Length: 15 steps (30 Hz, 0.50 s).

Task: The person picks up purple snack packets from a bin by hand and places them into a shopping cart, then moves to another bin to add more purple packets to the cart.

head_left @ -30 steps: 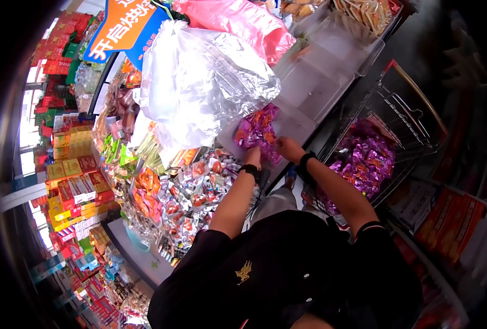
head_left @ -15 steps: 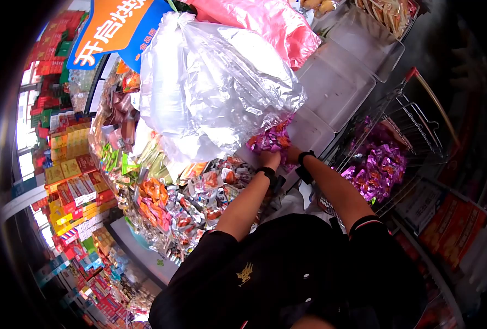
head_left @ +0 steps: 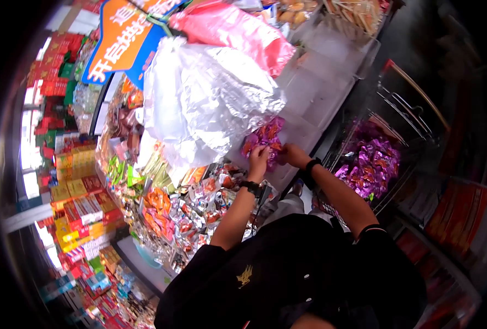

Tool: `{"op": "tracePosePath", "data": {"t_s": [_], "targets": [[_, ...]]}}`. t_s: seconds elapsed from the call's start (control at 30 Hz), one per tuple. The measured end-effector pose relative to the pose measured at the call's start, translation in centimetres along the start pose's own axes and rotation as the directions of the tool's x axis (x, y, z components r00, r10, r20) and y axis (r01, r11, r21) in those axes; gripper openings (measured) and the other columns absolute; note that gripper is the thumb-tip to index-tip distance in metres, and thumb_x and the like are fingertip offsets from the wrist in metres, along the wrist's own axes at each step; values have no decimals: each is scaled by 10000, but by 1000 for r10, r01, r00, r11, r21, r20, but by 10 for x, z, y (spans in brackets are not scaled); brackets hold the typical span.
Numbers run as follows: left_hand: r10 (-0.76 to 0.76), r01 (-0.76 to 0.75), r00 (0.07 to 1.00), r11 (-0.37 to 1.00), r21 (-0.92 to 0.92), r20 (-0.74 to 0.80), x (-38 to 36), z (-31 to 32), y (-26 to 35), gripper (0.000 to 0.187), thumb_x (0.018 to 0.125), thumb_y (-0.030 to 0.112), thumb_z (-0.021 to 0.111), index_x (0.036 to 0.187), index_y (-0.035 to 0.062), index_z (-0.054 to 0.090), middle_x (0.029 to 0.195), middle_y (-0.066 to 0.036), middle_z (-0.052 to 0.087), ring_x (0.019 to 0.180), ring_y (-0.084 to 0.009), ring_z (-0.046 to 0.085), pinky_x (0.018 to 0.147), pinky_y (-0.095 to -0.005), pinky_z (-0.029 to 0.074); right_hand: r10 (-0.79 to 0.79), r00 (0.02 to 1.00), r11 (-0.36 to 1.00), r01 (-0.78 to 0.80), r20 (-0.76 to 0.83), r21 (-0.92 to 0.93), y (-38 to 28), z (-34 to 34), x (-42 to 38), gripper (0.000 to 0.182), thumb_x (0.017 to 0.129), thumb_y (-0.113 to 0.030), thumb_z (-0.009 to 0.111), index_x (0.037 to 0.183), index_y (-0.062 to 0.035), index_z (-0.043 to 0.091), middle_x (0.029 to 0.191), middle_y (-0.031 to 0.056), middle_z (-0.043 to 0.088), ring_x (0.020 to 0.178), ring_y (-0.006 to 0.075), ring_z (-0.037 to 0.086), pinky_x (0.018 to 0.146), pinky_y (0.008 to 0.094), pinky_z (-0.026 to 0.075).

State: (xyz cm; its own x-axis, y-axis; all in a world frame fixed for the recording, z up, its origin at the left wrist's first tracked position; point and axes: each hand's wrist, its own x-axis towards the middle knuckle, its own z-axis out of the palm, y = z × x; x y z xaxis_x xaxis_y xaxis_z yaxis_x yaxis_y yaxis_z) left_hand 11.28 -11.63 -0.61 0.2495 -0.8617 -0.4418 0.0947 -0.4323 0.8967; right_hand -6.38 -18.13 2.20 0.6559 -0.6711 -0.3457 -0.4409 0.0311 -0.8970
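Observation:
A small heap of shiny purple packets (head_left: 267, 135) with orange print lies in a clear plastic bin, just beneath a hanging plastic bag. My left hand (head_left: 259, 158) is at the near left side of the heap, its fingers closed on packets. From the right, my right hand (head_left: 295, 156) reaches the heap's edge, fingers bent around packets, the fingertips partly hidden. Both wrists wear dark bands. More purple packets (head_left: 369, 167) fill part of a metal shopping cart (head_left: 405, 101) to my right.
Clear plastic bags (head_left: 199, 93) and a pink bag (head_left: 235, 30) hang over the display. Red-and-silver packets (head_left: 199, 205) and orange packets (head_left: 156, 211) are heaped at left. Clear bins (head_left: 314, 93) run toward the back. Boxed goods (head_left: 84, 208) line the far left.
My hands have moved apart slightly, and more of the purple packets shows between them. The view has shifted, so the hanging bags and cart appear a little further left.

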Motion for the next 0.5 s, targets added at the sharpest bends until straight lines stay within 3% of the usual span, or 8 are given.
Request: {"op": "tracePosePath", "data": {"t_s": [0.07, 0.17, 0.23, 0.27, 0.3, 0.4, 0.43, 0.5], "targets": [[-108, 108, 994, 983, -148, 9, -21, 13, 31, 181, 897, 169, 580, 995, 18, 587, 901, -24, 618, 800, -107, 581, 735, -242, 456, 148, 987, 954, -128, -56, 271, -17, -23, -38, 197, 786, -129, 684, 873, 9, 576, 770, 108, 635, 728, 171, 622, 631, 295, 497], [-24, 42, 993, 987, -156, 114, -38, 43, 29, 159, 910, 164, 561, 995, 29, 576, 914, -22, 611, 812, -101, 569, 740, -236, 452, 144, 983, 861, -69, -111, 505, 34, -29, -74, 207, 820, -166, 669, 894, -9, 556, 767, 57, 612, 717, 129, 600, 615, 261, 493], [-29, 49, 987, 991, -125, 158, -52, 69, 19, 146, 916, 148, 546, 995, 28, 567, 914, -30, 610, 830, -103, 566, 751, -236, 449, 210, 973, 794, -111, -97, 597, 48, -41, -116, 203, 820, -169, 670, 891, -13, 560, 785, 51, 615, 720, 116, 599, 617, 250, 493], [-23, 43, 985, 993, -114, 169, -57, 81, 15, 139, 919, 141, 539, 995, 27, 562, 914, -33, 610, 840, -104, 564, 756, -236, 448, 227, 970, 762, -124, -83, 636, 52, -47, -134, 202, 819, -170, 670, 890, -15, 562, 794, 48, 616, 721, 109, 598, 618, 245, 493], [-76, 98, 983, 987, -130, 169, -64, 95, 8, 157, 915, 141, 542, 1015, 19, 547, 928, -44, 612, 832, -115, 582, 749, -248, 471, 262, 948, 804, -110, -181, 584, 85, -40, -141, 193, 815, -172, 672, 889, -20, 577, 787, 40, 615, 705, 106, 598, 609, 239, 494], [-218, 262, 931, 958, -119, 293, -84, 135, -17, 198, 907, 151, 555, 1053, 19, 539, 937, -55, 615, 824, -133, 601, 737, -260, 496, 387, 885, 713, -108, -260, 693, 88, -52, -210, 194, 814, -179, 671, 886, -19, 588, 775, 38, 615, 681, 110, 599, 590, 238, 489], [-256, 292, 913, 954, -69, 319, -95, 153, -21, 240, 903, 171, 553, 1089, 21, 534, 951, -65, 614, 808, -153, 617, 720, -288, 518, 400, 860, 778, -136, -316, 614, 99, -53, -227, 197, 809, -180, 668, 892, -19, 592, 755, 38, 611, 659, 113, 598, 570, 238, 482], [-348, 363, 830, 930, 53, 436, -113, 181, -34, 251, 908, 178, 533, 1109, 27, 532, 955, -70, 613, 827, -158, 614, 725, -313, 518, 507, 780, 742, -178, -367, 646, 113, -52, -265, 211, 796, -188, 674, 891, -16, 596, 746, 39, 614, 670, 112, 599, 582, 238, 481]]}}
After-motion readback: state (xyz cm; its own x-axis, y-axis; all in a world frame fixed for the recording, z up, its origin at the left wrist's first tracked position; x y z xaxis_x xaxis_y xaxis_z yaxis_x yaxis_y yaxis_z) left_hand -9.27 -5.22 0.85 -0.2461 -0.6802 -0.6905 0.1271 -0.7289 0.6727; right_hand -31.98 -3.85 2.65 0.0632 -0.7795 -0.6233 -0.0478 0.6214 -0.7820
